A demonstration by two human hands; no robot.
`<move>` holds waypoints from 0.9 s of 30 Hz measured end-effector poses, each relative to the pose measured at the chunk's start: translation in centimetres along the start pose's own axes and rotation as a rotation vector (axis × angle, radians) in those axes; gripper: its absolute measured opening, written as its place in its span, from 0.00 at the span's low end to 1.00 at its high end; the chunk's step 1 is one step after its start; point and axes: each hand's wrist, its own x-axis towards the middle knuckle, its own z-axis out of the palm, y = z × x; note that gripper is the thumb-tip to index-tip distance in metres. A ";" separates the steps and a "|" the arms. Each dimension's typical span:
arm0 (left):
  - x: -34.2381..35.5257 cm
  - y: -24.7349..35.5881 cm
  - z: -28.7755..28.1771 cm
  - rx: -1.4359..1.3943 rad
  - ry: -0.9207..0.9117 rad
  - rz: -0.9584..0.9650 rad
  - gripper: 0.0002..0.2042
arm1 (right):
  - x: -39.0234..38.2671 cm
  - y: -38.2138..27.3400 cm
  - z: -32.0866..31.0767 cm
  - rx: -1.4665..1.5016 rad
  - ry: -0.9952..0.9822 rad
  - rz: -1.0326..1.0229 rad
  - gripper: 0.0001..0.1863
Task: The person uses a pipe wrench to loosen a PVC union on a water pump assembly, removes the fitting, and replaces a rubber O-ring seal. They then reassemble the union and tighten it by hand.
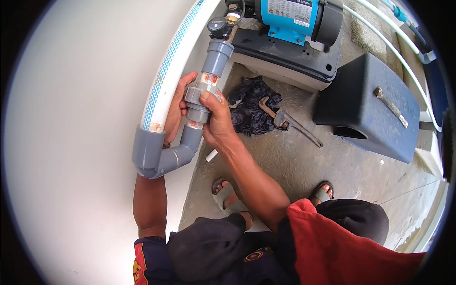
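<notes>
A grey plastic pipe union (195, 95) joins a fitting under the brass piece and round gauge (218, 27) to a grey elbow (192, 138) below. My right hand (219, 116) is closed around the union from the right, its thumb pressed on the front of the ribbed collar. From behind and to the left, my left hand (178, 107) wraps the same union; part of it is hidden by the pipes. The elbow runs into a wider grey bend (151, 151), from which a thick white pipe (166, 80) with blue markings rises past my left hand.
A blue pump (289, 19) stands on a black base (285, 52). On the concrete floor lie a crumpled black plastic bag (254, 102), a rusty pipe wrench (297, 124) and a short white piece (212, 155). A dark plastic cover (365, 104) sits right. A white wall (71, 142) borders the left.
</notes>
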 end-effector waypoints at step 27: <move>-11.8 3.9 0.8 0.048 0.355 0.244 0.39 | -2.3 -7.4 -10.0 -1.345 -0.022 -0.046 0.47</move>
